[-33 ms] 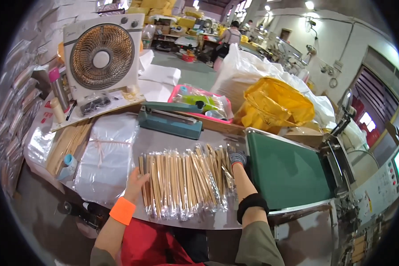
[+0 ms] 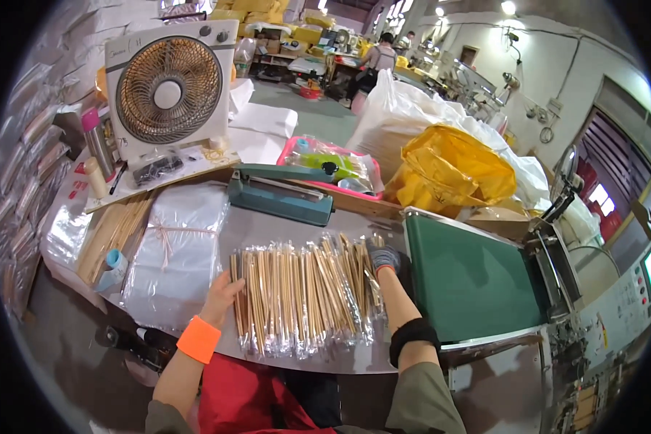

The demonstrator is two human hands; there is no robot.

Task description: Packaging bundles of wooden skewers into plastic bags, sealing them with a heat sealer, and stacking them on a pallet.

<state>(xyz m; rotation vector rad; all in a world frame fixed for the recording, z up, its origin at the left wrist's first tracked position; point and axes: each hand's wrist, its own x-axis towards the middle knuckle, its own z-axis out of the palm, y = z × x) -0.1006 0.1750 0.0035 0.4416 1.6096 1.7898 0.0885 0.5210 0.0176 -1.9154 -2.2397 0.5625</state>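
A wide row of thin wooden sticks (image 2: 296, 296) in clear plastic sleeves lies side by side on the grey table in front of me. At the row's left end is my bare left hand (image 2: 224, 295), its thumb and fingers apart and touching the outermost packs. An orange band wraps that wrist. My right hand (image 2: 385, 257), in a grey knitted glove, rests against the far right end of the row; its fingers are mostly hidden. Left of the row lies a stack of clear plastic bags (image 2: 170, 253) tied with a pink string.
Behind the row stands a blue-green bag sealer (image 2: 282, 199). A green conveyor belt (image 2: 477, 278) borders the right side. Farther back are a box fan (image 2: 167, 94), a pink tray (image 2: 290, 150) and a yellow bag (image 2: 448, 170). A person (image 2: 379, 58) is in the distance.
The view has shifted slightly. My left thumb and fingers sit a little closer against the left end of the row; the right hand stays at the other end.
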